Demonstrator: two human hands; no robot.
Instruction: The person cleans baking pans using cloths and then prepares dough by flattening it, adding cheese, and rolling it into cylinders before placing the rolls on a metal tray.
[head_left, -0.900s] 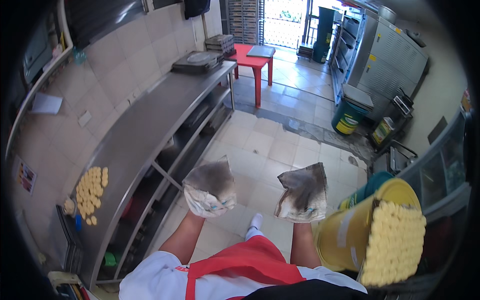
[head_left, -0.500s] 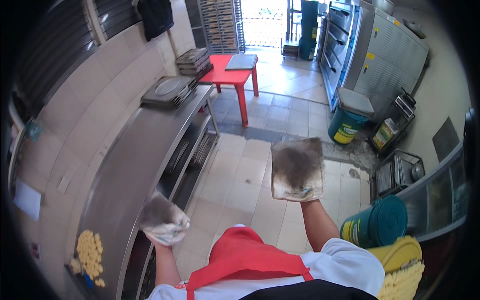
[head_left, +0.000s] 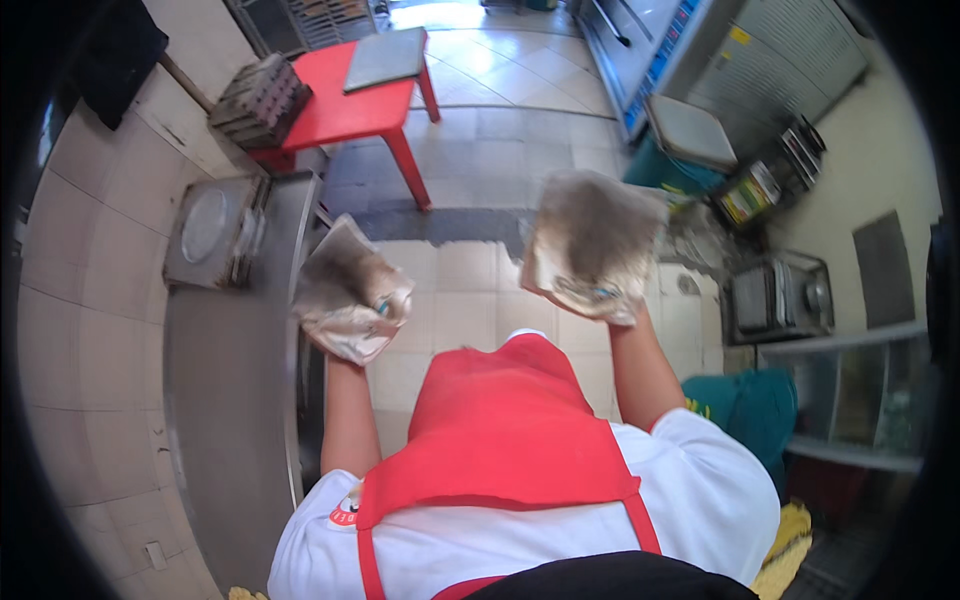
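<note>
A scorched, stained cloth pad (head_left: 348, 285) covers my left hand (head_left: 349, 352), raised beside the steel counter (head_left: 230, 390) on the left. A larger, similarly blackened cloth pad (head_left: 590, 240) covers my right hand (head_left: 628, 330), held up over the tiled floor toward the right. The fingers of both hands are hidden under the cloths. A red apron (head_left: 505, 420) and white sleeves show below.
Stacked dark trays (head_left: 205, 235) lie at the counter's far end. Beyond stands a red table (head_left: 360, 120) with stacked items and a grey board. An oven (head_left: 610, 50), lidded bins (head_left: 685, 135), a tray rack (head_left: 775, 300) and a green bin (head_left: 750, 410) line the right side.
The view has moved forward along the counter, bringing the red table and trays closer. My left hand has risen, and both covered hands now reach farther forward. The dough pieces are mostly out of sight.
</note>
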